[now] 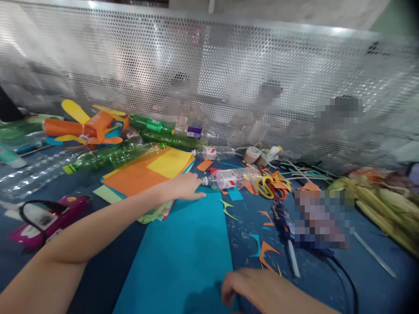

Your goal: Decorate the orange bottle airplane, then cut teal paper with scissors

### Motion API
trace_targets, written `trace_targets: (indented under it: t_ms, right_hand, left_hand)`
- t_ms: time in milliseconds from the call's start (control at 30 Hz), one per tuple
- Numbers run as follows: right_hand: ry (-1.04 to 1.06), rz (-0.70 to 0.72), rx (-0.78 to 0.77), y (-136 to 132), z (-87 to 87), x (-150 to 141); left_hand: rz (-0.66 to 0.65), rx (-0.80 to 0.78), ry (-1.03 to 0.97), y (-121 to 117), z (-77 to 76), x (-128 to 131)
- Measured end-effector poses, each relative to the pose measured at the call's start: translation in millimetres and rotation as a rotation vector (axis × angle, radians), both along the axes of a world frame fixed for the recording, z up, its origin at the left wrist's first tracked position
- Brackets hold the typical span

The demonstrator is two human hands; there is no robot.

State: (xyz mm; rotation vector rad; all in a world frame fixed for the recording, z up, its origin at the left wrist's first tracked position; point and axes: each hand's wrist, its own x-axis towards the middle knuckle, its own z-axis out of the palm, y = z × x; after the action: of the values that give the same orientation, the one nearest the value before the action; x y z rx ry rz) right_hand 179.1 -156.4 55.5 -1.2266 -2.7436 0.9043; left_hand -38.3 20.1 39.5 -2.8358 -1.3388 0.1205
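A long sheet of blue paper [193, 244] lies lengthwise in front of me on the dark blue table. My left hand [185, 186] reaches over its far end with fingers stretched out, nothing held. Just beyond those fingertips lies a clear plastic bottle [225, 178] with a red-and-white label; whether they touch it I cannot tell. By the sheet's near right edge is my right hand [252, 285], loosely curled, with no object visible in it and its fingertips partly hidden. Beside my left hand sits a stack of coloured paper, orange sheet [121, 181] and yellow sheet [170, 162] uppermost.
Scissors [266, 188], orange paper scraps [267, 253] and a glue gun [288, 233] lie to the right. Corn husks [386, 205] are farther right. Green bottles [108, 157], a paper propeller model [88, 126] and a purple device [55, 218] occupy the left. A perforated metal panel [209, 78] stands behind.
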Motion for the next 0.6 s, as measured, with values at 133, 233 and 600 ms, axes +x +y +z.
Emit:
trace_targets:
  t_ms: [133,233,600]
  right_hand:
    - [-0.071,-0.126,0.383,41.8,-15.0,-0.3]
    - [-0.169,-0.111,0.536,81.4,-40.5,3.9]
    - [-0.295,-0.273,0.780,139.9,-39.3,18.5]
  left_hand:
    - [0.006,0.074,-0.024,2.0,-13.9,13.0]
    - [0.011,0.087,-0.040,3.1,-16.4,14.6]
    - [0.022,-0.078,-0.179,27.9,-20.4,2.9]
